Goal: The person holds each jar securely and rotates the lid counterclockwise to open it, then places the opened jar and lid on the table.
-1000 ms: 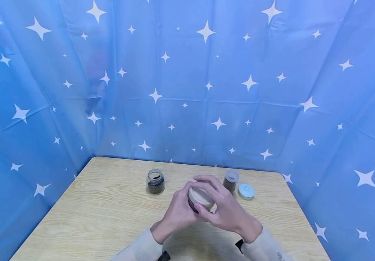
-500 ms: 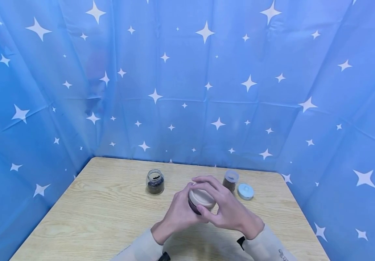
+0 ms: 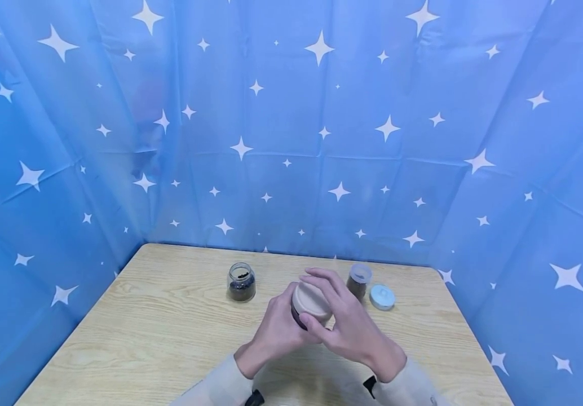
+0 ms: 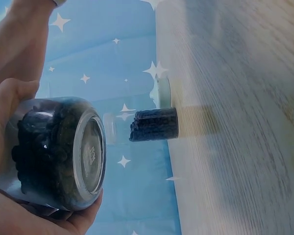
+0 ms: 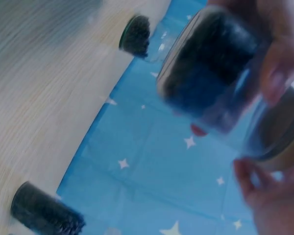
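A clear jar (image 4: 49,152) of dark lumpy contents is held above the table in my left hand (image 3: 277,324), whose fingers and thumb wrap round its side. The jar has a pale round lid (image 3: 313,300). My right hand (image 3: 349,321) grips this lid by its edge, thumb on the near side and fingers curled over the far side. In the left wrist view the jar's base faces the camera, and its lid is hidden. In the right wrist view the lid (image 5: 284,132) is at the jar's mouth; how tightly it sits I cannot tell.
An uncovered glass jar (image 3: 241,283) with dark contents stands at the back left of the wooden table (image 3: 149,327). Behind my right hand stands a narrow clear container (image 3: 358,282) of dark contents. Beside it lies a light blue lid (image 3: 383,297). A starry blue curtain (image 3: 291,124) surrounds the table.
My right hand's fingers have shifted slightly on the lid, so more of its top shows. The left hand and the jar have barely moved. The other containers stay where they were.
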Tool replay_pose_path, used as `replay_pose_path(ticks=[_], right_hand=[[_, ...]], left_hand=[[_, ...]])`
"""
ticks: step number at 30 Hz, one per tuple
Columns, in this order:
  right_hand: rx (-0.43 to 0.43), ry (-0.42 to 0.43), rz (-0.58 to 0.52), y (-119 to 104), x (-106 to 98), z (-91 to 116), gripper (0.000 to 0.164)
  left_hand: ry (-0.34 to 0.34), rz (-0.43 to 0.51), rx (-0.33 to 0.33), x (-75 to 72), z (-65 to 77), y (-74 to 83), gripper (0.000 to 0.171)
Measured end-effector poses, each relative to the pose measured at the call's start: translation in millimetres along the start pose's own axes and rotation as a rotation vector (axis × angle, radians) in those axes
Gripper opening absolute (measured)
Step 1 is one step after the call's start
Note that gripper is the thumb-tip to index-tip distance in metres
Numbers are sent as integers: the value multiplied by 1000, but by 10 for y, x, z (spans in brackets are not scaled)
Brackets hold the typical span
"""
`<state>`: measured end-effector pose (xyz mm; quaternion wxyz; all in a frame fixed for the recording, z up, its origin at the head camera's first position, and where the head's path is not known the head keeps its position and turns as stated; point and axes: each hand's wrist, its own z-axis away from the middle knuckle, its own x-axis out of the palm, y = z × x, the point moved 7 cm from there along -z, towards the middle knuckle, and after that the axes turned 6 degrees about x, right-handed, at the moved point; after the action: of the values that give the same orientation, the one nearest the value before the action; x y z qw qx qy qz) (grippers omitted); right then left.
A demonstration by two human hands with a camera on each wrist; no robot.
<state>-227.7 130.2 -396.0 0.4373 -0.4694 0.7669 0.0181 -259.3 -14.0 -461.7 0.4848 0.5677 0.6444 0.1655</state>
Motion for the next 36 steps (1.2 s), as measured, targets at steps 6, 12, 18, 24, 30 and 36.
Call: replay_pose_path(ticks=[6,12,18,24,30,36], right_hand=[[135,92,75,-20,28,30,63],[191,148,105,-75,73,47,58],[207,161,125,-120,105,51,57],[195,169,129,-117,111,52,53],[173,155,107,-97,112,50,52],[120,122,68,-73,89,25,53]], left_hand=[[5,-18,-9,-13,-10,-18,74],[10,-18,-2,-34,-28,-2,69],[16,-14,-5,-32,-31,-9,68],[13,-20,-10,-21,-22,-28,71],[9,-17,-9,-19,-17,-35,74],[11,-22,2,-35,-30,-19,73]])
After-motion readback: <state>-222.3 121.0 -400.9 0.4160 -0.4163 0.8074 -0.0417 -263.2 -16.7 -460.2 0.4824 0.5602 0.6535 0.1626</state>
